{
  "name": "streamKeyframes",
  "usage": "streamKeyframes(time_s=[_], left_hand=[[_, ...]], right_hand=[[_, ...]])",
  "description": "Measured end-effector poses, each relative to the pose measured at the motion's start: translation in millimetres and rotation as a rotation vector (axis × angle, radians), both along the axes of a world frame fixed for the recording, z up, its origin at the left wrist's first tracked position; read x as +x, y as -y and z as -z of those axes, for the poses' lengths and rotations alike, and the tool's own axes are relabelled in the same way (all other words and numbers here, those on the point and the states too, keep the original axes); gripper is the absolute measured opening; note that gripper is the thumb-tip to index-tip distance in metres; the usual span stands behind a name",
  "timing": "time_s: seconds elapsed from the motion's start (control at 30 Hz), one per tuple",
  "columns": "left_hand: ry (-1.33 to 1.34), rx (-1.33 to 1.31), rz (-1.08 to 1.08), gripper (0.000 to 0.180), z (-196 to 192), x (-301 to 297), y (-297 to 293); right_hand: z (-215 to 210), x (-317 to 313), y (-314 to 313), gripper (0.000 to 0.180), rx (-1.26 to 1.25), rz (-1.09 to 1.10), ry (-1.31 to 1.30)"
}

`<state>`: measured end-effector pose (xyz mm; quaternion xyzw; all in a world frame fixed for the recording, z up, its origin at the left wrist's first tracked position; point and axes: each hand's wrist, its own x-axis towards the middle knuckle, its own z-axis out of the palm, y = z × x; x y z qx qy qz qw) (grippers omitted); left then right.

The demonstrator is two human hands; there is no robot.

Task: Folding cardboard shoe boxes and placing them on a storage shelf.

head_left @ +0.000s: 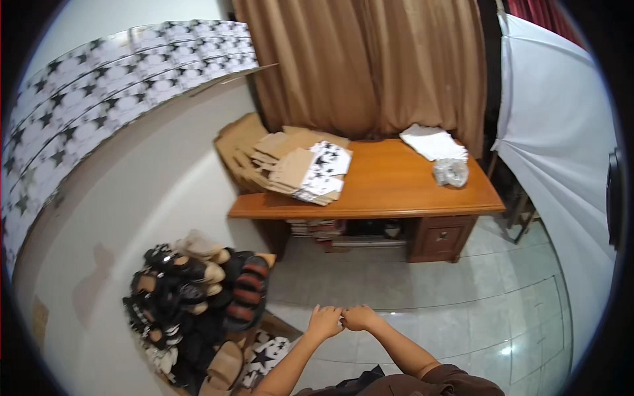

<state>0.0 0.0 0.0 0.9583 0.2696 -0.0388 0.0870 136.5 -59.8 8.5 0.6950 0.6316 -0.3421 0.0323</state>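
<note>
Head view: two bare hands are meeting fingertip to fingertip low in the centre of the frame, over a tiled floor.

The left hand [325, 321] and right hand [360, 317] are touching at the fingertips, both loosely curled; whether they are pinching anything between them is too small to tell. The forearms are rising from the lower edge and converging toward the hands. Nearest to them, at lower left, a heap of sandals [198, 297] is lying against the wall, its long axis running up and down the frame, beside a star-printed box [267, 356]. Well apart, in the upper middle, a wooden desk [403, 188] is stretching left to right, carrying flat cardboard boxes [300, 165] on its left end and white folded sheets [432, 142] with a clear bag [451, 172] on its right.
</note>
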Motion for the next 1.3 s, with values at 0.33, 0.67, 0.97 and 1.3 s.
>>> streamKeyframes(time_s=[0.33, 0.67, 0.97, 1.3], left_hand=[[0.545, 0.074, 0.219, 0.056, 0, 264, -6], [0.584, -0.023, 0.352, 0.054, 21, 404, -64], [0.608, 0.004, 0.242, 0.052, 37, 470, -164], [0.536, 0.035, -0.135, 0.053, 44, 491, -298]], right_hand=[[6, 223, 35, 0.046, 0.76, 0.369, 0.37], [29, 346, -12, 0.046, 0.764, 0.551, 0.147], [46, 427, -126, 0.044, 0.749, 0.431, 0.016], [46, 480, -297, 0.042, 0.627, 0.117, -0.132]])
